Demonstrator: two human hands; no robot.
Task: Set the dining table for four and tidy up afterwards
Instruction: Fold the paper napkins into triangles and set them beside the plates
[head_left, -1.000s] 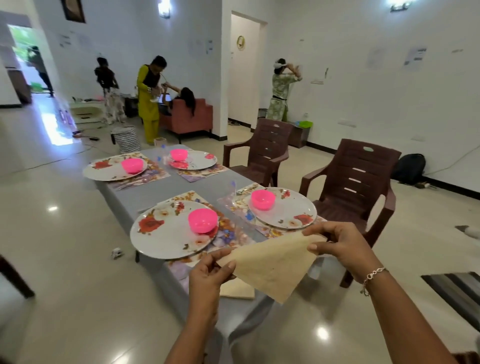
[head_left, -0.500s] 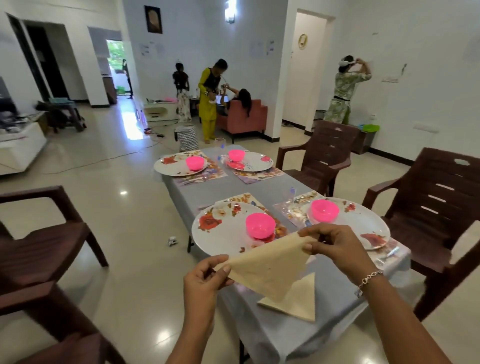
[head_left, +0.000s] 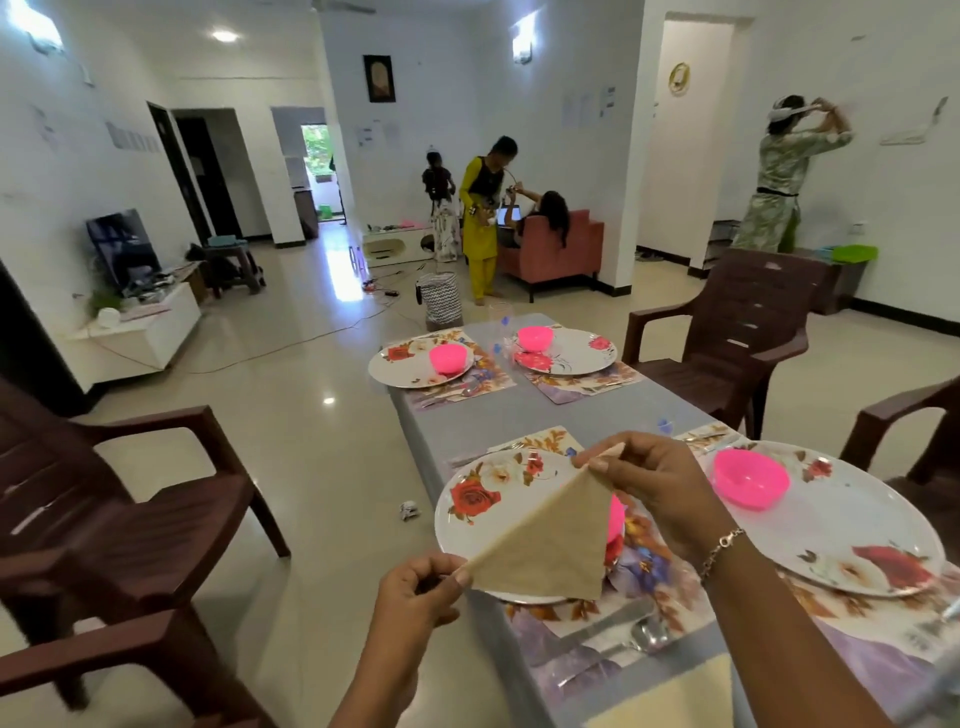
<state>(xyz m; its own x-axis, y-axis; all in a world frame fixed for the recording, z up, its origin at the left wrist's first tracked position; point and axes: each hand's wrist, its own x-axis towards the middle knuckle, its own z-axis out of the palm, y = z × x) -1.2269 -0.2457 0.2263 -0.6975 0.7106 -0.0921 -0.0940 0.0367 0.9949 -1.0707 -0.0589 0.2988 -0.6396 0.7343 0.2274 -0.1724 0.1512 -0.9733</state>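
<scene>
Napkin (head_left: 545, 540) pinched at two corners above the near-left plate (head_left: 483, 514)

On my feed both hands are raised in front of the camera, with the beige napkin stretched between them as a folded triangle. The left hand (head_left: 415, 597) pinches the lower corner between thumb and curled fingers. The right hand (head_left: 654, 483), with a bracelet (head_left: 722, 545) at the wrist, pinches the top corner. The cloth hangs in front of the near-left plate and hides most of the pink bowl (head_left: 616, 517) on it. I cannot tell whether the napkin touches either one.

The table (head_left: 519, 415), under a grey cover, carries four floral plates, each on a patterned placemat with a pink bowl on it. The near-right plate (head_left: 852, 540) lies just beside the right forearm. The far-left plate (head_left: 405, 366) and the far-right plate (head_left: 576, 353) sit side by side toward the far end, with a clear glass (head_left: 500, 314) just beyond them. Some cutlery (head_left: 644, 636) lies on the placemat at the near edge of the near-left plate. A second folded napkin (head_left: 675, 696) lies flat on the table at the bottom of my view.

A brown chair (head_left: 130, 509) stands on the left of the table and another chair (head_left: 737, 332) on the right. Several people are at the far side of the room, well apart from the table.
</scene>
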